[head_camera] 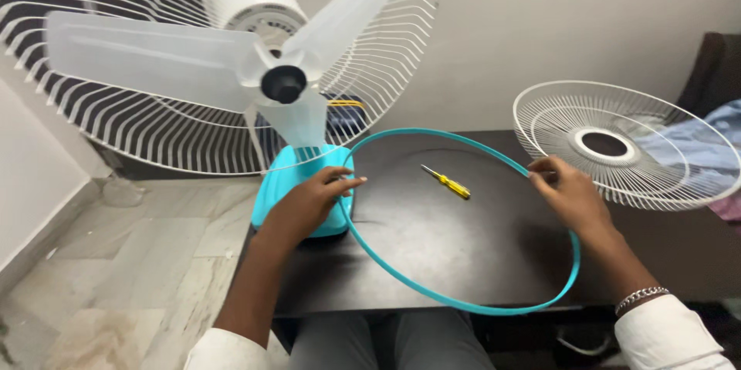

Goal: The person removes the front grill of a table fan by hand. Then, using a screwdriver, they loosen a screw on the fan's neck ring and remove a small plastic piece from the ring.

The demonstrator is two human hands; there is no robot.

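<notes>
Teal plastic guard ring (463, 304), thin, light and likely flexible, lies tilted over the dark wooden table (432, 223). Left hand (309, 202) and right hand (567, 192) pinch opposite sides; support both sides to prevent twisting.

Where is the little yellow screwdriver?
The yellow screwdriver lies on the dark table, inside the teal ring, between the left hand and right hand.
</notes>
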